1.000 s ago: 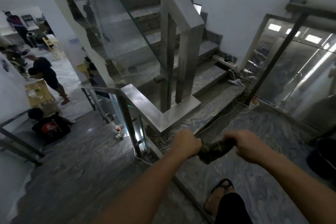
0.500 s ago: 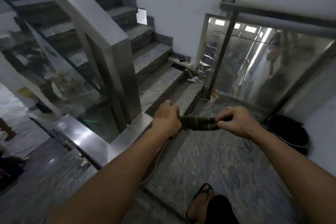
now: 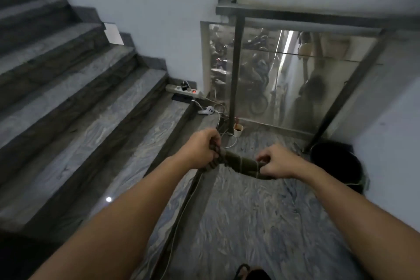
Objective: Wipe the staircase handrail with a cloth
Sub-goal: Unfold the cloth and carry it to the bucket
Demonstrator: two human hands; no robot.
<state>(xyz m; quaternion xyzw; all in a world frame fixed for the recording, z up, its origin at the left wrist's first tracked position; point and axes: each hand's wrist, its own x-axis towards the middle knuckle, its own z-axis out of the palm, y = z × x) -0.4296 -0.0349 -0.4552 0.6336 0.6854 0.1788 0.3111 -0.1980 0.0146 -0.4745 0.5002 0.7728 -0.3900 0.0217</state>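
A dark olive cloth (image 3: 241, 162), rolled or twisted into a short bundle, is stretched between both hands over the landing floor. My left hand (image 3: 201, 149) grips its left end in a fist. My right hand (image 3: 278, 161) pinches its right end with the fingertips. A steel handrail (image 3: 295, 17) on dark posts, with a glass panel below, runs along the far side of the landing, about an arm's length beyond the hands. The stair handrail seen earlier is out of view.
Grey marble steps (image 3: 75, 88) rise at the left. A power strip (image 3: 185, 92), a white plug and cables (image 3: 208, 110) lie in the corner, with a small cup (image 3: 238, 129) by the post. A black bucket (image 3: 336, 165) stands at the right wall. A thin cable (image 3: 181, 207) crosses the floor.
The view has swung right, so the stair handrail and its post have left the frame. Both hands still hold the cloth, now slightly lower and more twisted.
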